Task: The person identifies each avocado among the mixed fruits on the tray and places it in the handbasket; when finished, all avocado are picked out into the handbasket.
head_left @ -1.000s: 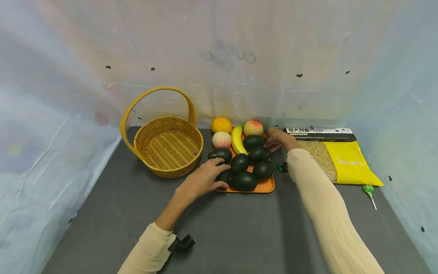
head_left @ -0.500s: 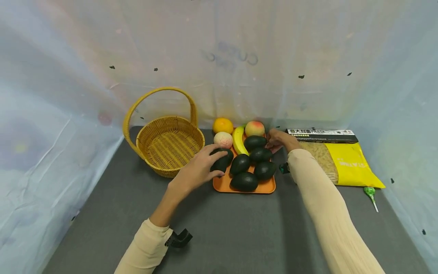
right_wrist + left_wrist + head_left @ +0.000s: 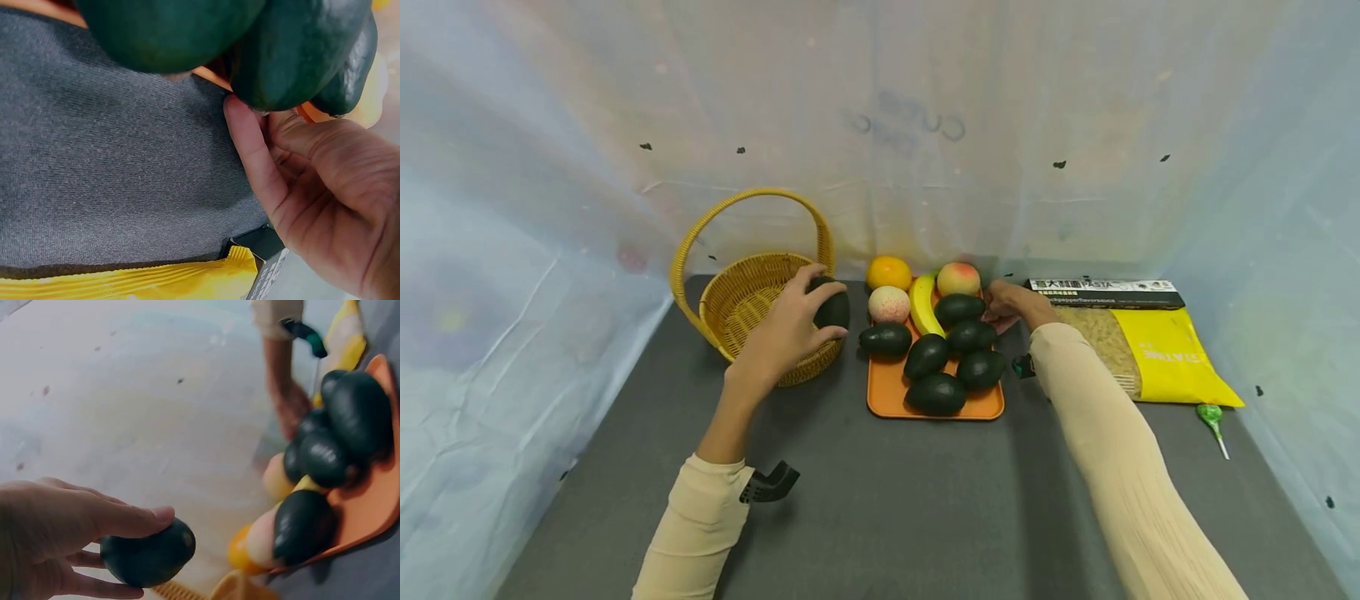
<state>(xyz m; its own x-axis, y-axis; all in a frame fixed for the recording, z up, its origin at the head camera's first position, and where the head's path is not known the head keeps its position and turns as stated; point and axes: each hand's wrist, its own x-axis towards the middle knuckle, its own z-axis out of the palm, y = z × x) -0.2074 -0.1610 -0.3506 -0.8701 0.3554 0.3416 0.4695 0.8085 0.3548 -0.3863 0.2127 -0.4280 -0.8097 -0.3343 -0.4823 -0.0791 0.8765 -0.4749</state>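
My left hand point(image 3: 778, 329) grips a dark green avocado point(image 3: 832, 310) over the right side of the yellow wicker basket point(image 3: 811, 367). In the left wrist view, thumb and fingers wrap that avocado point(image 3: 149, 555) from either side. An orange tray point(image 3: 887, 402) right of the basket bears several more avocados point(image 3: 936, 394), a banana point(image 3: 922, 307), a pale peach point(image 3: 889, 305) and a reddish peach point(image 3: 958, 279). At the tray's right edge, my right hand point(image 3: 1011, 305) pinches the rim; the right wrist view has its fingertips partly hidden under an avocado point(image 3: 294, 56).
An orange fruit point(image 3: 889, 272) sits at the tray's back left corner. To the right lie a black and white pasta box point(image 3: 1105, 294), a yellow pasta bag point(image 3: 1172, 358) and a green lollipop point(image 3: 1210, 417). The basket's tall handle point(image 3: 745, 196) arches above it; plastic sheeting encloses the table.
My left hand has picked an avocado off the tray's front left and carried it up and left to the basket. The right hand has stayed at the tray's edge.
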